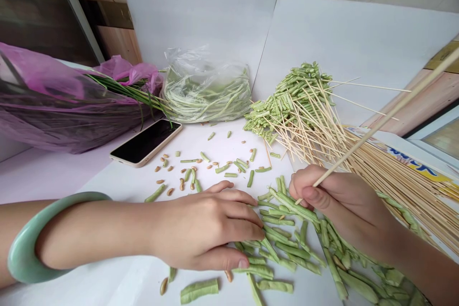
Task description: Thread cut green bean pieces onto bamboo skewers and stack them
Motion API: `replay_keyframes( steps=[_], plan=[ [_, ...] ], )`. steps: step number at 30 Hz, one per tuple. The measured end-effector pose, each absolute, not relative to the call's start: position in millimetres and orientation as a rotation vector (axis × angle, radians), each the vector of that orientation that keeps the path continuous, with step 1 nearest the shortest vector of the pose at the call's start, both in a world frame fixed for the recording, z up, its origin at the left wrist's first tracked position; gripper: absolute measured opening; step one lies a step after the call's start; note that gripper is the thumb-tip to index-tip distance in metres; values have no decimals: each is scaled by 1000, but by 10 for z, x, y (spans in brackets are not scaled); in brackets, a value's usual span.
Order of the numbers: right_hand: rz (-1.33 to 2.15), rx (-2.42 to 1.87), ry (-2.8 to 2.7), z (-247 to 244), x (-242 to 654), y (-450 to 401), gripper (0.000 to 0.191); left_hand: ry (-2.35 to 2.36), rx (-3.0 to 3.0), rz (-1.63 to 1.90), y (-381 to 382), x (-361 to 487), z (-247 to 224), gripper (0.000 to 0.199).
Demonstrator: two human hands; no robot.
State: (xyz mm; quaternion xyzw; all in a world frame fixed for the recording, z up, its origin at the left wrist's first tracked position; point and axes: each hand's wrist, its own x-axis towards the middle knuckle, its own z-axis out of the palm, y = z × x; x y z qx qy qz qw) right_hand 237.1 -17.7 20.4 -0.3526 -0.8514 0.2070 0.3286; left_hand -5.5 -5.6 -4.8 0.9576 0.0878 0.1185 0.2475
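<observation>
Palm down, my left hand point(215, 229) lies over the pile of cut green bean pieces point(287, 244), its fingers stretched out onto them. My right hand point(340, 201) pinches a thin bamboo skewer point(376, 126) between thumb and fingers. The skewer slants up to the right, and its lower tip is just above the beans. Behind that hand, finished skewers threaded with bean pieces point(294, 98) are heaped, their bare ends pointing forward. Bare bamboo skewers point(401, 186) lie in a bundle on the right.
A phone point(147, 142) lies at the left, beside a purple plastic bag point(64, 110) of long green stalks. Behind stands a clear bag of long beans point(208, 91). Loose brown bean seeds point(170, 191) are scattered over the white tabletop point(122, 179). White boards point(201, 14) stand at the back.
</observation>
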Motion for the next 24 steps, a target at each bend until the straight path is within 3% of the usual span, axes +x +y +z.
replay_keyframes(
  steps=[17,24],
  plan=[
    [802,-1001,-2051,200,2456,-89,29,256,2567,498,-46,-41,-50,33],
    [891,-916,-1495,135,2365,-42,13,817,2247,820,-56,-72,-72,21]
  ],
)
